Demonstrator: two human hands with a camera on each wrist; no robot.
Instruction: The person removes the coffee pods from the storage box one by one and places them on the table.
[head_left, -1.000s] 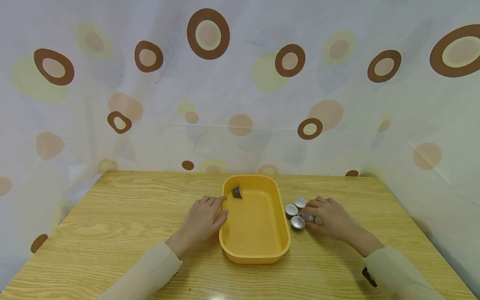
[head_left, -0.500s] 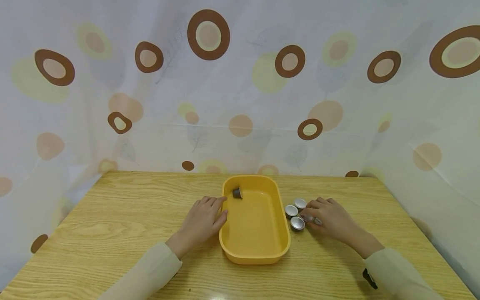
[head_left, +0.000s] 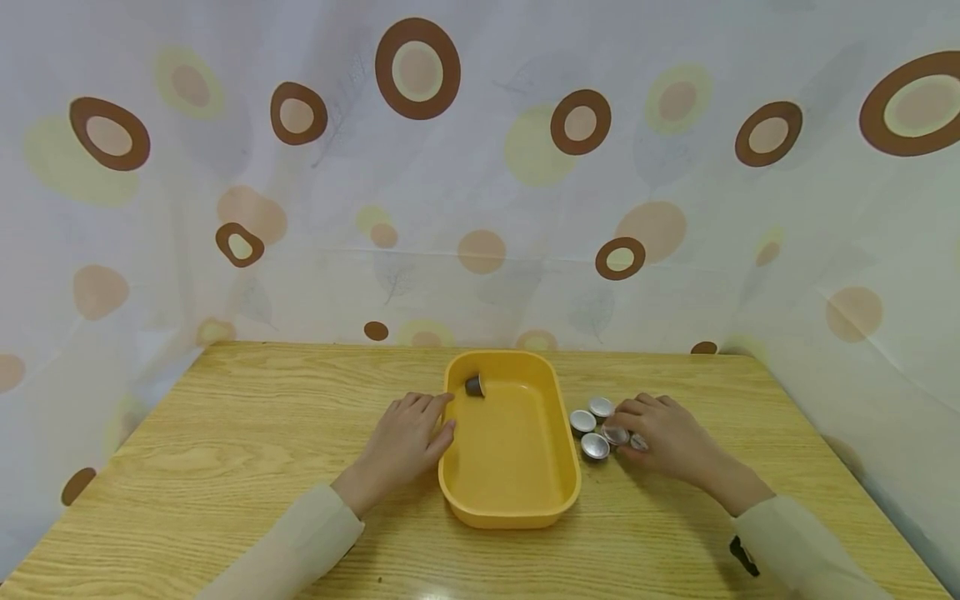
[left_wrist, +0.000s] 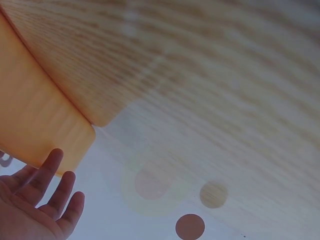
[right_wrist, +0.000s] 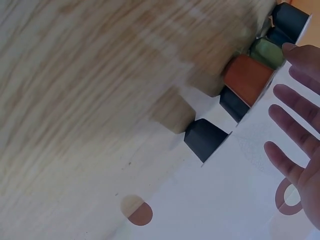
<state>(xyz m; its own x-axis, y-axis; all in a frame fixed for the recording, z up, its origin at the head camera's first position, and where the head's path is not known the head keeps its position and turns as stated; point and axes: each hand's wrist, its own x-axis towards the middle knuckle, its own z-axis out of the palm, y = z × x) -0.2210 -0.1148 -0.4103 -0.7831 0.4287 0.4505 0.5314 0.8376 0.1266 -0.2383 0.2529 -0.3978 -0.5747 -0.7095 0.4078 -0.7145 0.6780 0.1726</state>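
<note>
Spotted curtain [head_left: 480, 167] hanging behind and to both sides of a wooden table [head_left: 225, 467], seen from above and in front. Sitting at the table's middle, a yellow tray [head_left: 450, 492], long axis running away from the viewer. Lying inside it at the far left corner, one dark capsule [head_left: 474, 385], tipped on its side.

Clustering just right of the tray, on the bare wood, several silver-topped capsules [head_left: 595, 446], touching or nearly touching one another. Resting against the right side of that cluster, the right hand [head_left: 667, 442], fingers curling over the capsule nearest them, thumb side towards the tray; whether actually pinching it or only touching, too small to tell. In the right wrist view, fingers [right_wrist: 295, 107] showing spread and straight, with dark, orange and green capsule bodies [right_wrist: 247, 77] lined up just beside the fingertips.

Lying flat on the table, the left hand [head_left: 408, 442], fingers relaxed and slightly apart, fingertips touching the tray's left wall. In the left wrist view, the same fingers [left_wrist: 47, 175] showing loosely spread beside the tray's corner [left_wrist: 75, 140].

Capsules lying left of the right fingertips, between that hand and the tray; right hand far nearer to them than the left.
</note>
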